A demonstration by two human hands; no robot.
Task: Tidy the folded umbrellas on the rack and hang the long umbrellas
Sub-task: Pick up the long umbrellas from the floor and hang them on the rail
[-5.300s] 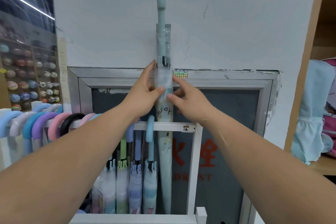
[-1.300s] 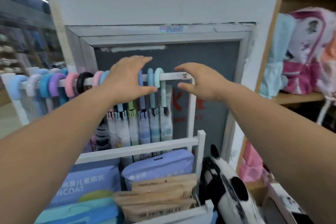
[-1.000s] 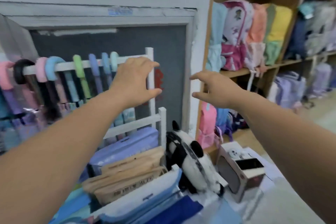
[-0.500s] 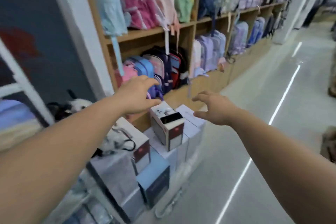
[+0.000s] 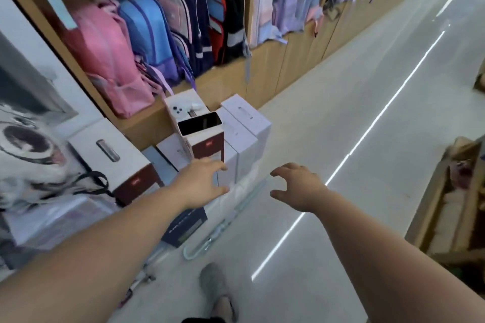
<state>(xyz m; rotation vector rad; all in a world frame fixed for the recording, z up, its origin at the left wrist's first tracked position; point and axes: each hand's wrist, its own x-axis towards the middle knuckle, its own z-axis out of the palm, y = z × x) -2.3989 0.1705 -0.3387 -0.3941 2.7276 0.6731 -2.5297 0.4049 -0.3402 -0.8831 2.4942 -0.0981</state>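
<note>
A long pale mint umbrella point(image 5: 231, 215) lies on the floor beside the stacked boxes, its curved handle point(image 5: 193, 252) nearest me. A second long umbrella point(image 5: 141, 278) shows partly under my left forearm, lower left. My left hand point(image 5: 202, 182) hovers above the boxes with relaxed fingers and holds nothing. My right hand point(image 5: 296, 186) hovers over the floor to the right of the mint umbrella, fingers loosely spread, empty. The umbrella rack is out of view.
Stacked white and maroon boxes point(image 5: 236, 134) stand along the wall on the left. A wooden shelf point(image 5: 262, 71) holds backpacks point(image 5: 110, 57). A panda plush point(image 5: 29, 155) sits at far left. Glossy floor aisle point(image 5: 341, 139) runs right; another wooden display point(image 5: 451, 204) at right. My shoe point(image 5: 217, 291) below.
My view has swung from the umbrella rack right and down to the floor. Both empty hands left the rack and now hover over the boxes and an umbrella lying on the floor.
</note>
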